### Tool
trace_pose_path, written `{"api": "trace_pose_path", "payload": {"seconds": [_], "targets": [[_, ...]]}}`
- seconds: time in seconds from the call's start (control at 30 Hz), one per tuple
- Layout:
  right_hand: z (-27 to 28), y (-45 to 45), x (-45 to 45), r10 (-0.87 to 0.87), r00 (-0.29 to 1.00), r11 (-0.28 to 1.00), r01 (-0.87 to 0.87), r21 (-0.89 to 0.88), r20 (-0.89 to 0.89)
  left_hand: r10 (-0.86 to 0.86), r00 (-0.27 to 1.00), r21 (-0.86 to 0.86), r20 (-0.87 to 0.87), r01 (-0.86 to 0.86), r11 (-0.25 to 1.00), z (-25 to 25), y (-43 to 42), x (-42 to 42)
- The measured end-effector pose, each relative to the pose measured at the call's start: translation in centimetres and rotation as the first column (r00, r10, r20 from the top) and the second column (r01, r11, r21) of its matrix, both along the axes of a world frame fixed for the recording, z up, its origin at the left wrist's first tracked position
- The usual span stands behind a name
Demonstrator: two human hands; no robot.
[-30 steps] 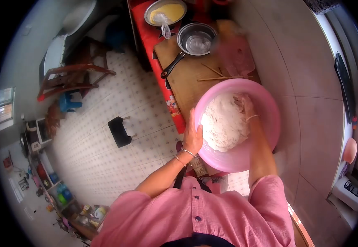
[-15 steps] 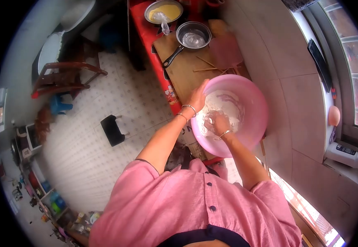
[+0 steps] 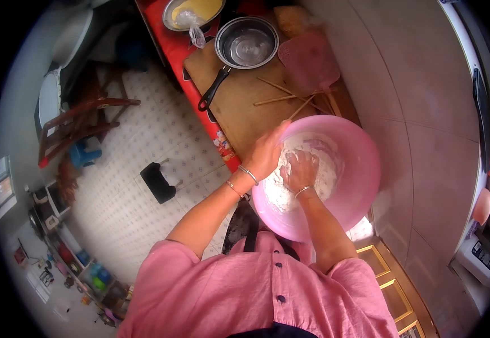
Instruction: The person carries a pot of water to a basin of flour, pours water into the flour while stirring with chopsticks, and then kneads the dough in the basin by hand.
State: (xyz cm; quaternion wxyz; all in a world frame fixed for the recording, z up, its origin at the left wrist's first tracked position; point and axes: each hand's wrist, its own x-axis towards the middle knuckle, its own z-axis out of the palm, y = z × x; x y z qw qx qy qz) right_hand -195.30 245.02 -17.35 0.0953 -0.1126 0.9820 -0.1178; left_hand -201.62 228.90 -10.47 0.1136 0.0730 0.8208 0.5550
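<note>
A large pink basin [image 3: 360, 169] holds a whitish, floury dough [image 3: 327, 180]. My left hand [image 3: 266, 151] is wrapped over the basin's left rim, gripping it. Inside the basin, my right hand [image 3: 301, 170] presses into the dough with its fingers spread and smeared white. Just beyond the basin, thin wooden sticks [image 3: 276, 101] lie on a wooden board [image 3: 242, 110]. A pan with a black handle [image 3: 247, 44] stands farther up the board and contains clear liquid.
At the top is a metal bowl of yellow flour [image 3: 200, 10] with a plastic bag [image 3: 196, 35]. A translucent pink container [image 3: 310, 61] sits right of the pan. A black stool [image 3: 158, 183] and a red-brown wooden chair [image 3: 81, 118] stand on the floor at left.
My right hand has moved from the dough's far right side to its middle left and pressed down. My left hand stays on the basin's rim. The camera view has shifted.
</note>
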Motion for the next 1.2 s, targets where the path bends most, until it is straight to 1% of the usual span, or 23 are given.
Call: {"api": "trace_pose_path", "payload": {"seconds": [0.2, 0.33, 0.37, 0.4, 0.43, 0.5, 0.53, 0.57, 0.6, 0.63, 0.67, 0.73, 0.77, 0.9, 0.93, 0.97, 1.0, 1.03, 1.07, 1.1, 1.13, 1.17, 1.2], "targets": [[-2.4, 0.9, -4.1, -0.081, 0.996, 0.995, 0.082, -0.057, 0.030, -0.082, 0.997, -0.021, -0.007, 0.082, 0.996, 0.4, 0.3, -1.9], [-1.6, 1.0, -5.2, -0.122, 0.993, 0.992, 0.122, -0.038, -0.005, -0.098, 0.991, -0.142, -0.092, 0.084, 0.986, 0.8, 0.9, -2.2], [-1.2, 0.8, -5.8, -0.147, 0.987, 0.987, 0.151, -0.061, 0.066, -0.089, 0.993, -0.205, -0.083, 0.071, 0.976, 1.1, 0.7, -2.1], [-0.6, 0.8, -5.7, -0.173, 0.975, 0.979, 0.185, -0.079, 0.137, -0.082, 0.975, -0.204, -0.208, 0.039, 0.978, 1.1, 0.7, -1.8], [-0.8, 1.3, -4.6, -0.173, 0.976, 0.980, 0.184, -0.074, 0.128, -0.080, 0.973, -0.197, -0.217, 0.036, 0.980, 1.1, 0.9, -0.4], [-0.8, 2.4, -4.0, -0.228, 0.966, 0.923, 0.255, -0.289, 0.125, 0.192, 0.981, -0.109, -0.026, -0.194, 0.975, 1.7, 0.7, 0.9], [0.1, 3.9, -2.9, -0.225, 0.958, 0.904, 0.273, -0.330, 0.177, 0.188, 0.980, -0.125, 0.057, -0.180, 0.976, 1.8, 0.1, 2.2], [0.8, 5.6, -1.6, -0.274, 0.946, 0.905, 0.314, -0.288, 0.171, 0.187, 0.981, -0.120, 0.051, -0.180, 0.976, 1.6, 0.1, 3.8], [1.6, 7.3, -0.2, -0.321, 0.934, 0.903, 0.352, -0.248, 0.158, 0.272, 0.962, -0.127, -0.002, -0.270, 0.954, 1.2, 0.3, 5.9], [3.0, 8.5, 1.5, -0.463, 0.858, 0.766, 0.514, -0.386, 0.223, 0.357, 0.933, -0.130, -0.049, -0.360, 0.924, 1.1, 0.7, 8.0], [3.0, 9.8, 3.4, -0.582, 0.754, 0.597, 0.651, -0.469, 0.305, 0.407, 0.913, -0.120, -0.008, -0.405, 0.906, 1.5, 1.4, 9.7], [1.1, 12.5, 6.7, -0.744, 0.482, 0.175, 0.809, -0.561, 0.463, 0.482, 0.876, -0.119, 0.016, -0.477, 0.871, 1.3, 2.5, 12.2], [1.1, 13.2, 5.9, -0.740, 0.486, 0.184, 0.811, -0.555, 0.465, 0.490, 0.871, -0.121, 0.023, -0.484, 0.866, 1.0, 2.5, 12.8], [1.3, 14.8, -2.1, -0.649, 0.284, -0.058, 0.906, -0.419, 0.705, 0.428, 0.904, -0.043, -0.024, -0.428, 0.903, 0.8, 1.9, 11.9], [-2.4, 15.0, -5.0, -0.378, 0.393, -0.129, 0.874, -0.468, 0.838, 0.388, 0.921, -0.069, -0.027, -0.389, 0.918, 0.7, 1.7, 11.4], [0.3, 11.8, -7.4, -0.358, 0.527, 0.216, 0.850, -0.481, 0.770, 0.350, 0.936, -0.096, -0.032, -0.351, 0.931, 0.6, 1.5, 10.8], [3.4, 8.4, -10.0, -0.309, 0.666, 0.525, 0.715, -0.462, 0.679, 0.317, 0.947, -0.096, -0.054, -0.321, 0.942, 0.5, 1.4, 10.1], [8.0, 3.1, -10.7, -0.249, 0.777, 0.799, 0.502, -0.330, 0.579, 0.320, 0.945, -0.097, -0.064, -0.325, 0.941, 0.2, 1.1, 9.4], [10.0, -0.1, -10.8, -0.144, 0.857, 0.963, 0.236, -0.130, 0.495, 0.291, 0.954, -0.116, -0.071, -0.297, 0.948, -0.1, 0.8, 9.0], [5.4, -0.9, -10.4, 0.305, 0.915, 0.952, -0.304, -0.044, 0.266, 0.260, 0.962, -0.135, -0.079, -0.268, 0.954, -0.3, 0.5, 8.5], [3.7, -0.7, -10.3, 0.422, 0.879, 0.906, -0.416, -0.076, 0.224, 0.242, 0.966, -0.139, -0.087, -0.253, 0.958, -0.3, 0.0, 8.2], [3.1, -0.4, -10.1, 0.532, 0.827, 0.846, -0.522, -0.104, 0.182, 0.243, 0.966, -0.137, -0.086, -0.253, 0.958, -0.2, -0.3, 7.7], [5.8, 0.3, -10.2, 0.263, 0.908, 0.953, -0.193, -0.233, 0.325, 0.192, 0.979, -0.118, -0.070, -0.200, 0.973, -0.1, -0.7, 7.2]]}}
